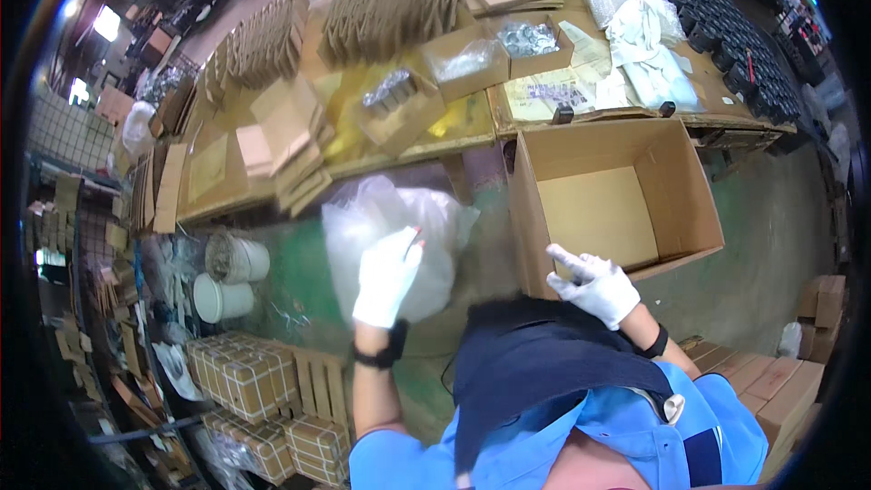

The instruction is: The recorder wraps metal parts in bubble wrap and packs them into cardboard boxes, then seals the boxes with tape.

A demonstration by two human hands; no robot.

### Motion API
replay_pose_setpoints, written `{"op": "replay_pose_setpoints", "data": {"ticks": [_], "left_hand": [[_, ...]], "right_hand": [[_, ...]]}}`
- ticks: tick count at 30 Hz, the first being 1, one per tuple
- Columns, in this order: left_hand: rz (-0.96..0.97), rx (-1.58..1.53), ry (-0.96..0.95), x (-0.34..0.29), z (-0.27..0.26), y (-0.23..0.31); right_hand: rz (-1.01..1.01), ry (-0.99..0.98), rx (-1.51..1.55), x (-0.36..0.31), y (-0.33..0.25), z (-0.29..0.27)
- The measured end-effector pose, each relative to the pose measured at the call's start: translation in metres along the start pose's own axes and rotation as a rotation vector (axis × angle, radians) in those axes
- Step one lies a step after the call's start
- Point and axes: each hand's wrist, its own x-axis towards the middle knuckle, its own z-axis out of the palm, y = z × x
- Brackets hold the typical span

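My left hand (388, 277), in a white glove, is in front of a large clear plastic bag (445, 254). Its fingers are drawn together, with small reddish spots by the tips; what they hold, if anything, is too small to name. Over the near left edge of a big open cardboard box (689, 195) is my right hand (594, 289). That hand wears a white glove with greyed fingers, spread apart and holding nothing. Inside the box the brown bottom shows.
Beyond, a work table carries folded cardboard dividers (392, 9), flat cardboard pieces (286, 127), small open boxes (399, 113) and many black round parts (703, 14). White buckets (222, 298) and strapped cartons (243, 377) are at left. More cartons (771, 381) stand at lower right.
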Motion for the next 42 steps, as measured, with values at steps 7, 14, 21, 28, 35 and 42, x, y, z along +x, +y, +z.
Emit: {"op": "replay_pose_setpoints", "data": {"ticks": [7,14,21,28,35,42], "left_hand": [[0.119,-0.069,-0.03,0.125,-0.01,-0.004],[0.168,0.033,-0.057,0.284,-0.015,-0.046],[0.056,0.23,0.307,0.452,-0.021,-0.245],[-0.237,0.155,0.339,0.551,0.002,-0.341],[-0.429,0.324,0.065,0.596,0.016,-0.377],[-0.452,0.208,0.26,0.59,0.013,-0.392]], "right_hand": [[0.07,-0.374,0.03,0.039,-0.001,0.024],[0.242,-0.404,0.165,0.049,0.008,0.026],[0.308,-0.327,0.176,0.051,0.001,0.032],[0.554,-0.599,-0.065,0.074,-0.012,0.039],[0.706,-0.749,-0.196,0.1,-0.023,0.037],[0.892,-0.792,-0.19,0.119,-0.029,0.035]]}}
